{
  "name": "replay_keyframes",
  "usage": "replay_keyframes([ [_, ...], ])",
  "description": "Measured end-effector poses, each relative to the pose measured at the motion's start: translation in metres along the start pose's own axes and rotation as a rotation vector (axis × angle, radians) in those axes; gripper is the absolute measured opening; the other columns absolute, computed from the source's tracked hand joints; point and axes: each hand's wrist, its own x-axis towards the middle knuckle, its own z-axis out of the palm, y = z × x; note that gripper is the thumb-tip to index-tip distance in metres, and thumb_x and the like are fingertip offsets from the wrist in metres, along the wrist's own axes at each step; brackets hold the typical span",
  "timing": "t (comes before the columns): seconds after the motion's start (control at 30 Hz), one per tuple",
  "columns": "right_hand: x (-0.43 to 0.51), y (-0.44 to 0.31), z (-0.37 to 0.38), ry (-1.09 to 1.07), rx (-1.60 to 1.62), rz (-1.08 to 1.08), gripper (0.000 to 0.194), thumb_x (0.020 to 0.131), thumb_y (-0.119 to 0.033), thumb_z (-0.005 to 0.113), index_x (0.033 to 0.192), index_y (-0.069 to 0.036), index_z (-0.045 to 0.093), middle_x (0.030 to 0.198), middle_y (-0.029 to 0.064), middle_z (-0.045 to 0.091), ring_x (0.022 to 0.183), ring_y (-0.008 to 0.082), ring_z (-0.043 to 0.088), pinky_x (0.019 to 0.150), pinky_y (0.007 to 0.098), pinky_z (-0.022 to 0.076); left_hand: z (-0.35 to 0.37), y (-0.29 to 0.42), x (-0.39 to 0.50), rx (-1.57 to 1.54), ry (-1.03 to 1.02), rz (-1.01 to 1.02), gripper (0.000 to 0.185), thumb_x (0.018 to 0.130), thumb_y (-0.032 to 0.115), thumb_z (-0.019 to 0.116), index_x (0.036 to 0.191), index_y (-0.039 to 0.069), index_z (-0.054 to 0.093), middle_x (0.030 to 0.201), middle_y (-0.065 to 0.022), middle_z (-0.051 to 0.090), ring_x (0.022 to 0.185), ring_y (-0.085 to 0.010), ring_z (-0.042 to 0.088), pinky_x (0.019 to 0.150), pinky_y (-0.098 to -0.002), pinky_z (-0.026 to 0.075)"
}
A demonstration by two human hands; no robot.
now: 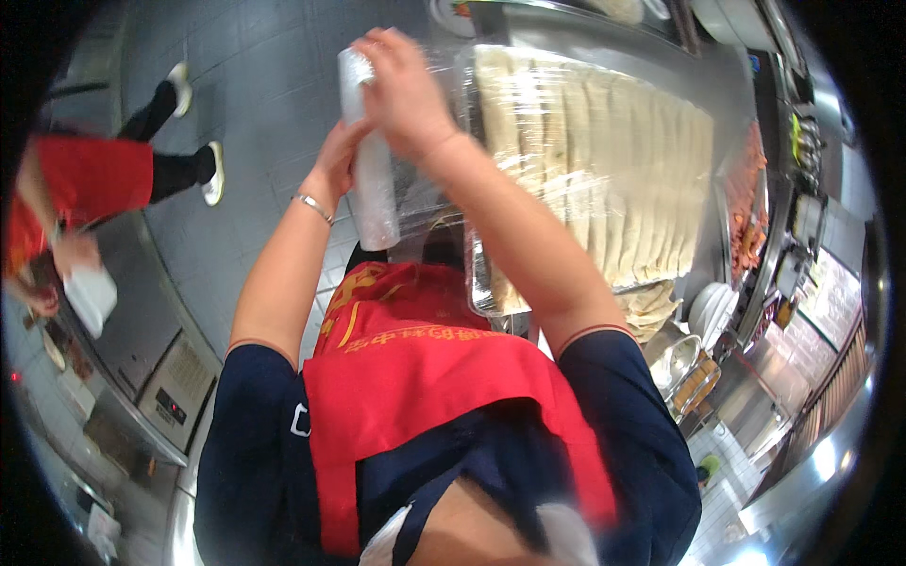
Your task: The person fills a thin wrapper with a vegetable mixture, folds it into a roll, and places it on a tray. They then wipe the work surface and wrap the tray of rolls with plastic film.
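A thick roll of clear plastic wrap (pixel 379 205) stands off the left side of a metal tray (pixel 476 286). My left hand (pixel 340 156) grips the roll around its middle, with a silver bracelet at the wrist. Higher up, my right hand (pixel 400 88) curls over the roll's far part, slightly blurred. A sheet of film (pixel 428 191) spans from the roll to the tray and lies, shiny and wrinkled, over a row of long pale dough rolls (pixel 601 163). My right forearm crosses above the tray's near left corner and hides part of it.
At left, another person in a red apron (pixel 99 170) holds a white container (pixel 92 297). Reddish food fills a tray (pixel 747 205) on the right. Stacked white bowls (pixel 710 311) and loose dough sheets (pixel 648 309) sit by the counter's near edge. Grey tiled floor (pixel 262 106) lies between us.
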Motion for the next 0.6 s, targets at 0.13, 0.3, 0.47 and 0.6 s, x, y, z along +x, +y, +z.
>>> replay_keyframes([
  [0.13, -0.029, 0.001, 0.011, -0.112, -0.013, 0.061, 0.05, 0.08, -0.011, 0.062, 0.129, -0.006, 0.054, 0.138, 0.0207, 0.047, 0.133, 0.0406, 0.039, 0.113, 0.0486, 0.0296, 0.0, -0.009, 0.003, -0.052, 0.077, -0.075, 0.045, 0.098, 0.038, 0.049, 0.134, 0.011, 0.049, 0.124, -0.0087, 0.06, 0.11, -0.024, 0.06, 0.093, -0.0433, 0.05],
  [0.3, -0.038, 0.011, 0.009, -0.19, -0.063, 0.119, 0.055, 0.081, -0.017, 0.061, 0.134, -0.005, 0.051, 0.143, 0.0225, 0.044, 0.138, 0.0418, 0.033, 0.117, 0.0482, 0.0227, 0.012, -0.021, -0.005, -0.043, 0.149, -0.044, 0.053, 0.102, 0.046, 0.035, 0.14, 0.01, 0.046, 0.138, -0.0096, 0.053, 0.125, -0.0254, 0.051, 0.105, -0.0439, 0.042],
  [0.47, -0.039, 0.01, 0.002, -0.262, -0.062, 0.105, 0.053, 0.086, -0.022, 0.059, 0.136, -0.007, 0.05, 0.148, 0.0209, 0.038, 0.142, 0.0401, 0.026, 0.118, 0.048, 0.0199, 0.014, -0.025, -0.006, -0.02, 0.088, 0.004, 0.064, 0.097, 0.056, 0.044, 0.144, 0.012, 0.042, 0.143, -0.0057, 0.05, 0.129, -0.0258, 0.049, 0.107, -0.0438, 0.04],
  [0.6, -0.034, 0.02, -0.005, -0.265, -0.077, 0.075, 0.054, 0.082, -0.022, 0.063, 0.133, -0.009, 0.053, 0.145, 0.0181, 0.042, 0.141, 0.0373, 0.03, 0.118, 0.048, 0.0205, 0.009, -0.028, 0.007, -0.021, 0.108, -0.016, 0.069, 0.094, 0.059, 0.047, 0.144, 0.013, 0.042, 0.143, -0.0068, 0.049, 0.132, -0.0252, 0.046, 0.112, -0.0441, 0.035],
])
